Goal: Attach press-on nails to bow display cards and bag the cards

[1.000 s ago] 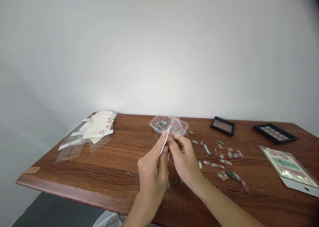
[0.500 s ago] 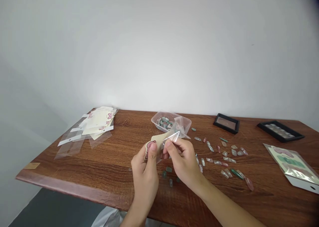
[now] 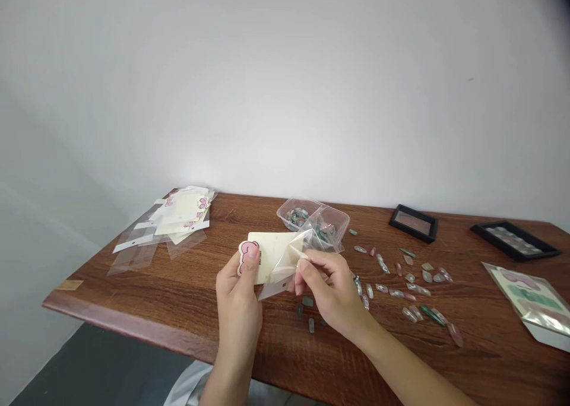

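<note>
My left hand [image 3: 240, 287] pinches the left end of a cream card [image 3: 271, 249] that has a pink bow-like print on that end. Between the thumb and fingers of my right hand [image 3: 332, 281] is a clear plastic bag [image 3: 285, 266], its film overlapping the card's right part. How far the card sits inside the bag I cannot tell. Both hands are above the wooden table [image 3: 178, 311]. Just behind them stands a clear two-part plastic box [image 3: 345, 219] with small green and clear pieces, partly covered by the bag.
Several small glossy pieces [image 3: 431, 315] lie scattered to the right. Beyond them are two black frames [image 3: 414, 223] and a bagged card [image 3: 529, 293]. A pile of cream cards [image 3: 182, 210] and clear bags [image 3: 138, 257] lies at the left.
My left hand has moved left with the card, and more of the card's face shows. My right hand keeps its pinch on the bag. The view has shifted slightly.
</note>
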`<action>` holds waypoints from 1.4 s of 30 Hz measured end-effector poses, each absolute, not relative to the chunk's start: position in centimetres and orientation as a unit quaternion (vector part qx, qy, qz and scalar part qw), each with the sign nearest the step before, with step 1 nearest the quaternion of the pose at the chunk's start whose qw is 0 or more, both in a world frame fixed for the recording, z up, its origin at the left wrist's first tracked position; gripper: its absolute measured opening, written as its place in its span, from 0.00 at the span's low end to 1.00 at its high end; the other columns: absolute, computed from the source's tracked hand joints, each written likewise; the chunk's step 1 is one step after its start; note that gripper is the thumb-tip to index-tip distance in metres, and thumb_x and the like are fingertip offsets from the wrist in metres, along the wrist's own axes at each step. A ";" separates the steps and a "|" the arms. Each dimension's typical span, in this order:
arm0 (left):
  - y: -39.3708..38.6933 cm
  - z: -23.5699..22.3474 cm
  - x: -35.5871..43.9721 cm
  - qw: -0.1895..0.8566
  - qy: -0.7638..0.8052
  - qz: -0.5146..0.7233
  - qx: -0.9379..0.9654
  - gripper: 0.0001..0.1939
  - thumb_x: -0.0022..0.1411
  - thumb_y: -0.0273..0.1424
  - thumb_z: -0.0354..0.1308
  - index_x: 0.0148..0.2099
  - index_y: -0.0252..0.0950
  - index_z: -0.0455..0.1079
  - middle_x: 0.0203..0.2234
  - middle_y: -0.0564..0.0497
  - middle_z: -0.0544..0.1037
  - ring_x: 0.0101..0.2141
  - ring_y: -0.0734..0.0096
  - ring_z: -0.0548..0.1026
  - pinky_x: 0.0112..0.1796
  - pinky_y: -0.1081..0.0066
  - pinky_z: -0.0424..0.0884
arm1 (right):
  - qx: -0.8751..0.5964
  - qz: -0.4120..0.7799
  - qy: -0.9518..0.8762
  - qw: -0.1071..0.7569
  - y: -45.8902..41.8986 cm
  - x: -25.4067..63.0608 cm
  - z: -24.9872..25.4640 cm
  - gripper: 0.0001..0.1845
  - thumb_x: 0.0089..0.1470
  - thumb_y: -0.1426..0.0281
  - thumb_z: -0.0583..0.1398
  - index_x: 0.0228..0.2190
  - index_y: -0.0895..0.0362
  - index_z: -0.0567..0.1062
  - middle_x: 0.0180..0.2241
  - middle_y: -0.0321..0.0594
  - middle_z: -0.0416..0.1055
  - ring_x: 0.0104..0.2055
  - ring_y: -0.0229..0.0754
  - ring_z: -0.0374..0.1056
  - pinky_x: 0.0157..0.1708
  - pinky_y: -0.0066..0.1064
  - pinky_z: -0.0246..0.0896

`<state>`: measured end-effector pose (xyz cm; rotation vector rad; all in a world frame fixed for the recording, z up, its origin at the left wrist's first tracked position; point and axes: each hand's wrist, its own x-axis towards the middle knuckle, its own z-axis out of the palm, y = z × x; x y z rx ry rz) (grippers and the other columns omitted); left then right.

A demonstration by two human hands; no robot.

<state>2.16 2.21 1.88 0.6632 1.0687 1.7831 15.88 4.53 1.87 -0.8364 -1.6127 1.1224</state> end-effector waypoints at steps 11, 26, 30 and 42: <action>2.8 2.2 -9.5 0.340 0.570 0.684 0.303 0.18 0.58 0.43 0.67 0.44 0.36 0.76 0.33 0.51 0.81 0.34 0.65 0.78 0.36 0.71 0.74 | -0.315 0.538 -0.578 0.527 5.7 20.7 2.5 0.21 0.61 0.62 0.60 0.18 0.55 0.71 0.17 0.36 0.69 0.21 0.40 0.66 0.27 0.34 0.68; 5.1 -2.0 -11.5 0.192 0.750 0.324 0.545 0.21 0.65 0.49 0.54 0.46 0.40 0.78 0.39 0.44 0.81 0.41 0.48 0.77 0.43 0.57 0.67 | -0.371 0.418 -0.674 0.483 5.6 20.8 2.6 0.22 0.64 0.60 0.58 0.20 0.55 0.71 0.20 0.38 0.71 0.25 0.43 0.71 0.27 0.33 0.66; 4.8 -1.2 -10.0 0.106 0.738 0.330 0.578 0.25 0.67 0.45 0.53 0.59 0.38 0.71 0.57 0.36 0.70 0.59 0.41 0.67 0.60 0.42 0.50 | -0.373 0.399 -0.700 0.460 5.5 20.8 2.4 0.22 0.65 0.62 0.57 0.20 0.55 0.72 0.21 0.37 0.71 0.25 0.42 0.71 0.28 0.33 0.66; 3.1 -1.5 -9.9 0.143 0.669 0.203 0.701 0.43 0.59 0.52 0.62 0.68 0.37 0.57 0.69 0.36 0.60 0.69 0.43 0.54 0.64 0.45 0.48 | -0.379 0.273 -0.771 0.433 5.4 20.6 2.0 0.20 0.66 0.66 0.55 0.21 0.55 0.73 0.21 0.35 0.74 0.24 0.40 0.71 0.28 0.31 0.61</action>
